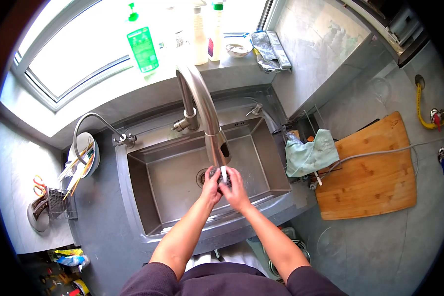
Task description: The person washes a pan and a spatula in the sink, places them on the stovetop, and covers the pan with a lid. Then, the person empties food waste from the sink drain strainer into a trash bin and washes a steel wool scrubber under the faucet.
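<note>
My left hand [211, 188] and my right hand [237, 191] are together over the sink [177, 197], just below the spray head of the tall faucet [215, 148]. Between them they grip a dark grey, textured clump that looks like a steel wool scrubber [225, 186]. Fingers of both hands are curled round it and cover much of it. A white streak of water [223, 173] runs from the faucet onto the hands. Behind them, the drain [201, 177] shows in the sink floor.
A thin curved tap [91, 115] and a bowl with chopsticks [92, 163] stand left, near a cleaver [39, 207] in a wire rack [59, 203]. On the right are a green cloth [311, 155] and a wooden cutting board [370, 172]. A green soap bottle [143, 47] occupies the windowsill.
</note>
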Demonstrator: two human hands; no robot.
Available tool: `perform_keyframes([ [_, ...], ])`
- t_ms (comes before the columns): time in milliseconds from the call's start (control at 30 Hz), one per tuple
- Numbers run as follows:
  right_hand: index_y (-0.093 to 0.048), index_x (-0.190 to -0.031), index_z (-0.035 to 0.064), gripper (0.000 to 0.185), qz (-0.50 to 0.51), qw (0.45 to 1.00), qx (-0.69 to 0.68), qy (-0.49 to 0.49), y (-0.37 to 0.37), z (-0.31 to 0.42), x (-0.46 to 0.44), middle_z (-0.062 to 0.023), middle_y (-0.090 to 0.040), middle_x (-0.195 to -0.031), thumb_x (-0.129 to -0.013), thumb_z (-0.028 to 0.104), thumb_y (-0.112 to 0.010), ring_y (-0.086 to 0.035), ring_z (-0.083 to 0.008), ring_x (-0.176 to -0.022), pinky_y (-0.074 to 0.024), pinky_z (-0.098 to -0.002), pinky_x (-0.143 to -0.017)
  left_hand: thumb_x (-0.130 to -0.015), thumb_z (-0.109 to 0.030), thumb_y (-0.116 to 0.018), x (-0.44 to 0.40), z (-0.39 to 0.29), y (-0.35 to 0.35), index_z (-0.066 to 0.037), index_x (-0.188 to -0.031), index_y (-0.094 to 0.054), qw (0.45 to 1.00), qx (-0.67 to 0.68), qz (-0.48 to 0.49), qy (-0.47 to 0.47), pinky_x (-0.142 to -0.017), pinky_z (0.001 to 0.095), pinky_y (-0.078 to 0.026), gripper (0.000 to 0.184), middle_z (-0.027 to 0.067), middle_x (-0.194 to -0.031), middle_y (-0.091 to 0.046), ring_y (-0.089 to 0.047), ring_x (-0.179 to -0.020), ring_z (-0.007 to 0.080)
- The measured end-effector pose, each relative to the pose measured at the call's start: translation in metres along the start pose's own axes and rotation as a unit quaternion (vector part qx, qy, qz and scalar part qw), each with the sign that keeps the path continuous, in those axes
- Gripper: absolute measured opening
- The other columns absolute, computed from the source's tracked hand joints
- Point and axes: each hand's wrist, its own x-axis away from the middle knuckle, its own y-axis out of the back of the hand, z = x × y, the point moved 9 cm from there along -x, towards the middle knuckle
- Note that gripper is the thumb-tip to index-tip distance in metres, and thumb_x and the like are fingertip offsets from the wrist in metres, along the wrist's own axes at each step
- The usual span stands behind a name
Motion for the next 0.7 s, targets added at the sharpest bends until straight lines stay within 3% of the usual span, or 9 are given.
perform_keyframes([
  [133, -0.047, -0.114, 0.0102, 0.031, 0.017, 0.998, 0.042, -0.047, -0.004, -0.004, 0.012, -0.0151, -0.053, -0.112, -0.085, 0.020, -0.055, -0.052, -0.0354, -0.097, -0.0427, -0.0391, -0.084, -0.091, -0.046, -0.049, -0.006, 0.031, -0.005, -0.013, -0.096, -0.057, 0.991, 0.013, 0.032, 0.129, -0.065, 0.0347, -0.052, 0.034, 0.0042, -0.081, -0.061, -0.060, -0.074, 0.0180],
  [267, -0.047, -0.105, 0.0094, 0.027, 0.005, 0.950, -0.178, -0.256, -0.030, -0.070, 0.016, -0.0075, -0.057, -0.087, -0.091, 0.032, -0.054, -0.056, -0.0225, -0.078, -0.0437, -0.0360, -0.073, -0.088, -0.064, -0.035, 0.007, 0.042, -0.017, -0.015, -0.094, -0.059, 0.970, -0.051, 0.101, 0.216, -0.059, 0.0323, -0.050, 0.055, 0.0021, -0.080, -0.062, -0.061, -0.069, 0.0171],
  [333, -0.054, -0.096, 0.0062, 0.026, -0.075, 0.859, -0.376, -0.340, -0.034, -0.081, 0.014, -0.0010, -0.059, -0.095, -0.090, 0.031, -0.058, -0.054, -0.0133, -0.086, -0.0432, -0.0269, -0.076, -0.085, -0.070, -0.032, 0.014, 0.042, -0.018, -0.017, -0.106, -0.056, 0.966, -0.062, 0.107, 0.225, -0.074, 0.0423, -0.046, 0.061, 0.0053, -0.101, -0.058, -0.055, -0.091, 0.0223],
  [400, -0.054, -0.105, 0.0039, 0.031, -0.004, 0.864, -0.333, -0.379, -0.032, -0.077, 0.015, -0.0078, -0.060, -0.099, -0.087, 0.028, -0.062, -0.056, -0.0185, -0.090, -0.0442, -0.0286, -0.080, -0.081, -0.075, -0.029, 0.023, 0.038, -0.020, -0.020, -0.118, -0.054, 0.962, -0.077, 0.114, 0.235, -0.088, 0.0523, -0.041, 0.071, 0.0086, -0.122, -0.054, -0.050, -0.112, 0.0275],
  [433, -0.053, -0.107, 0.0031, 0.033, 0.010, 0.902, -0.263, -0.342, -0.021, -0.070, 0.008, -0.0107, -0.060, -0.101, -0.086, 0.027, -0.062, -0.057, -0.0217, -0.093, -0.0443, -0.0306, -0.081, -0.082, -0.073, -0.033, 0.030, 0.032, -0.020, -0.021, -0.133, -0.037, 0.951, -0.141, 0.117, 0.248, -0.094, 0.0674, -0.026, 0.073, 0.0084, -0.140, -0.036, -0.035, -0.125, 0.0353],
  [533, -0.050, -0.114, 0.0010, 0.036, 0.046, 0.971, -0.092, -0.215, -0.004, -0.044, -0.004, -0.0164, -0.058, -0.107, -0.085, 0.022, -0.060, -0.056, -0.0278, -0.100, -0.0437, -0.0347, -0.086, -0.084, -0.067, -0.042, 0.019, 0.031, 0.013, -0.020, -0.136, -0.025, 0.933, -0.296, -0.057, 0.195, -0.090, 0.0732, -0.023, 0.072, 0.0076, -0.142, -0.031, -0.034, -0.125, 0.0375],
  [600, -0.050, -0.116, -0.0002, 0.036, 0.050, 0.991, -0.041, -0.118, 0.001, -0.023, -0.002, -0.0162, -0.058, -0.108, -0.086, 0.017, -0.057, -0.055, -0.0275, -0.104, -0.0422, -0.0351, -0.089, -0.088, -0.050, -0.053, 0.003, 0.036, 0.014, -0.018, -0.128, -0.031, 0.982, -0.138, 0.039, 0.123, -0.081, 0.0603, -0.044, 0.056, 0.0071, -0.128, -0.042, -0.048, -0.112, 0.0309],
  [667, -0.047, -0.122, 0.0006, 0.040, 0.052, 0.998, -0.031, 0.005, -0.016, -0.014, 0.016, -0.0182, -0.053, -0.120, -0.085, 0.012, -0.053, -0.051, -0.0341, -0.111, -0.0391, -0.0365, -0.096, -0.090, -0.037, -0.054, -0.015, 0.055, 0.011, -0.017, -0.120, -0.043, 0.965, 0.065, 0.160, 0.200, -0.079, 0.0466, -0.050, 0.038, 0.0061, -0.115, -0.053, -0.056, -0.099, 0.0245],
  [700, -0.047, -0.124, 0.0016, 0.041, 0.110, 0.981, -0.143, -0.078, -0.018, -0.020, 0.018, -0.0186, -0.051, -0.124, -0.085, 0.013, -0.053, -0.049, -0.0349, -0.114, -0.0377, -0.0374, -0.098, -0.090, -0.033, -0.055, -0.006, 0.048, 0.011, -0.016, -0.118, -0.046, 0.975, 0.008, 0.129, 0.181, -0.080, 0.0443, -0.050, 0.035, 0.0057, -0.113, -0.054, -0.057, -0.098, 0.0231],
])
